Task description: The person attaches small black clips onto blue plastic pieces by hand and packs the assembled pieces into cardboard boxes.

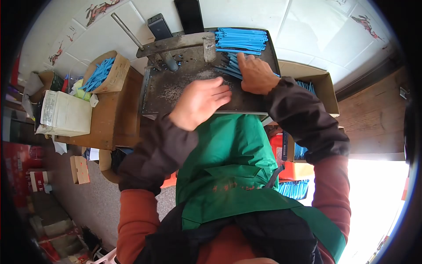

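Observation:
My left hand (201, 102) hovers over the dark metal tray (189, 79), its fingers stretched to the right and slightly apart, holding nothing. At the tray's right side my right hand (256, 74) rests on a loose group of blue strips (231, 66), the index finger extended over them and the other fingers partly hidden. Behind that hand lies a neat stack of blue strips (241, 39) at the tray's back right corner. A metal bar with a lever (176, 45) spans the tray's back left, above grey crumbs.
A cardboard box of blue strips (100, 74) stands on the wooden cabinet (105, 112) at left, beside a white box (66, 113). Another open box (327, 88) with strips is right of the tray. A power bank (159, 27) and a phone (189, 16) lean against the wall.

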The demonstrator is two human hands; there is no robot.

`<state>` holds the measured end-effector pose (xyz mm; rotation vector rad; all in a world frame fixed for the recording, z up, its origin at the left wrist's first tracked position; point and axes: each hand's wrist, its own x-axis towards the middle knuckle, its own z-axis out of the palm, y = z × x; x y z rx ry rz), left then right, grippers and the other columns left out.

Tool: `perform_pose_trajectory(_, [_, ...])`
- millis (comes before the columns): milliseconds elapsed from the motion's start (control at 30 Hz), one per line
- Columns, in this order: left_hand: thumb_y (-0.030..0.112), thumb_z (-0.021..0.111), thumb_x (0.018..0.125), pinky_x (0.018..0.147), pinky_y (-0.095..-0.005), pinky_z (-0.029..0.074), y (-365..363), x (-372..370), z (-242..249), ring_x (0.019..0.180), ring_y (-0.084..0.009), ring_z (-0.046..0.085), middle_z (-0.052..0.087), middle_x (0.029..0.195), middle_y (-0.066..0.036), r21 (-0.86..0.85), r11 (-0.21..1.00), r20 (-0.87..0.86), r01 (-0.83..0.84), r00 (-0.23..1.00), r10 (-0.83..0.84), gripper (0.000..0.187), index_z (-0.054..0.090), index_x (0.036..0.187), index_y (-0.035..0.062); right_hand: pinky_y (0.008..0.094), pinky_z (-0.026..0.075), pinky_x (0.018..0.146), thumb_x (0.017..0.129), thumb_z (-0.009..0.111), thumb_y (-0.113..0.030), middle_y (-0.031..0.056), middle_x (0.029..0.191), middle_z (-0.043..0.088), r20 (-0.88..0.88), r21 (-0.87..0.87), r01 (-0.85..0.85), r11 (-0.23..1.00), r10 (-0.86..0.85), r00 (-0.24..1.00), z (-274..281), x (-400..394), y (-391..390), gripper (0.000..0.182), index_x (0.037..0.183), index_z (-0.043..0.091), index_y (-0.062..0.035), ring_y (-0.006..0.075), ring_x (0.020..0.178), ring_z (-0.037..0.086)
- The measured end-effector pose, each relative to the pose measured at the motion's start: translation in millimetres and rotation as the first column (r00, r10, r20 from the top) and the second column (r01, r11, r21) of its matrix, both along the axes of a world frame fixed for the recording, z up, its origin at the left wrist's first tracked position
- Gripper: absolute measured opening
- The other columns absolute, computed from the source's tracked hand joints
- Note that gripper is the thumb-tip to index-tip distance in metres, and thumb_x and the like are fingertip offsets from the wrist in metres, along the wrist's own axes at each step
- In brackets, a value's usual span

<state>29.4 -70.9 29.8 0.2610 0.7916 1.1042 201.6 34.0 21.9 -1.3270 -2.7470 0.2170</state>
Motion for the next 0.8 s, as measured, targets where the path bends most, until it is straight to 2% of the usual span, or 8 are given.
perform_pose_trajectory(233, [0.020,0.060,0.087,0.093,-0.0413,0.040,61.0,60.6,-8.8,0.106,-0.0319,0.049,0.048,0.113,-0.019,0.007,0.999,0.107,0.037,0.994,-0.038,0.043,0.041,0.119,-0.0015,0.0413,0.047,0.078,0.065,0.066,-0.017,0.0310,0.099,0.058,-0.233,-0.403,0.095,0.910,-0.202,0.951,24.3,20.4,-3.5,0.071,0.124,0.038,0.0103,0.0421,0.093,0.058])
perform_pose_trajectory(267, [0.024,0.065,0.085,0.089,-0.0344,0.041,61.7,67.4,-3.8,0.098,-0.0245,0.053,0.054,0.107,-0.012,-0.008,1.000,0.054,0.013,0.998,-0.013,0.039,0.050,0.114,0.0018,0.0378,0.046,0.081,0.061,0.071,-0.020,0.0239,0.101,0.060,-0.342,-0.417,0.078,0.906,-0.236,0.910,24.5,27.1,-2.7,0.075,0.124,0.041,0.0081,0.0356,0.096,0.058])
perform_pose_trajectory(400, [0.030,0.078,0.073,0.077,-0.0276,0.040,52.2,84.6,39.0,0.084,-0.0110,0.056,0.061,0.083,-0.002,0.584,0.812,-0.273,-0.023,0.936,0.223,0.032,0.064,0.089,0.0048,0.0351,0.048,0.070,0.068,0.067,-0.008,0.0162,0.088,0.059,-0.882,-0.128,-0.097,0.987,-0.069,0.466,43.5,28.9,-23.5,0.059,0.119,0.041,0.0032,0.0231,0.082,0.058])
perform_pose_trajectory(500, [0.022,0.075,0.077,0.070,-0.0239,0.046,50.7,75.5,45.6,0.083,-0.0081,0.056,0.060,0.093,-0.004,0.723,0.612,-0.669,0.321,0.546,0.504,0.030,0.062,0.092,0.0001,0.0316,0.045,0.083,0.074,0.063,0.000,0.0103,0.104,0.056,-0.949,0.055,-0.107,0.993,0.085,0.304,24.6,19.1,-30.5,0.056,0.124,0.038,0.0021,0.0160,0.093,0.053])
perform_pose_trajectory(533, [0.016,0.076,0.074,0.070,-0.0236,0.047,57.6,73.2,27.4,0.082,-0.0084,0.057,0.059,0.093,-0.004,0.770,0.575,-0.623,0.277,0.526,0.579,0.034,0.058,0.097,-0.0010,0.0341,0.045,0.085,0.070,0.064,0.000,0.0168,0.108,0.055,-0.959,0.038,-0.125,0.991,0.072,0.273,7.8,15.8,-30.9,0.073,0.134,0.029,0.0021,0.0225,0.098,0.056])
perform_pose_trajectory(633, [0.005,0.079,0.069,0.075,-0.0237,0.049,60.3,70.1,7.7,0.084,-0.0095,0.058,0.058,0.096,-0.005,0.831,0.550,-0.470,0.085,0.635,0.613,0.052,0.048,0.111,-0.0021,0.0364,0.035,0.101,0.066,0.074,-0.005,0.0236,0.134,0.038,-0.849,0.094,-0.095,0.991,0.130,0.513,-12.7,20.8,-35.0,0.102,0.143,0.009,0.0020,0.0311,0.124,0.042])
perform_pose_trajectory(733, [0.001,0.079,0.067,0.078,-0.0248,0.050,55.4,72.0,1.0,0.089,-0.0116,0.057,0.054,0.102,-0.007,0.814,0.580,-0.427,0.026,0.703,0.569,0.068,0.038,0.122,0.0001,0.0376,0.034,0.103,0.063,0.079,-0.010,0.0258,0.140,0.030,-0.873,-0.125,-0.156,0.980,-0.033,0.487,-4.7,24.5,-39.3,0.113,0.144,0.001,0.0019,0.0348,0.127,0.038])
perform_pose_trajectory(800, [0.001,0.079,0.066,0.078,-0.0259,0.050,54.1,76.0,1.5,0.090,-0.0131,0.057,0.054,0.103,-0.009,0.836,0.549,-0.393,0.001,0.700,0.596,0.072,0.037,0.125,0.0016,0.0377,0.035,0.102,0.062,0.080,-0.011,0.0258,0.140,0.031,-0.883,-0.064,-0.148,0.987,0.013,0.469,-5.8,25.5,-40.2,0.115,0.144,0.000,0.0015,0.0350,0.127,0.039])
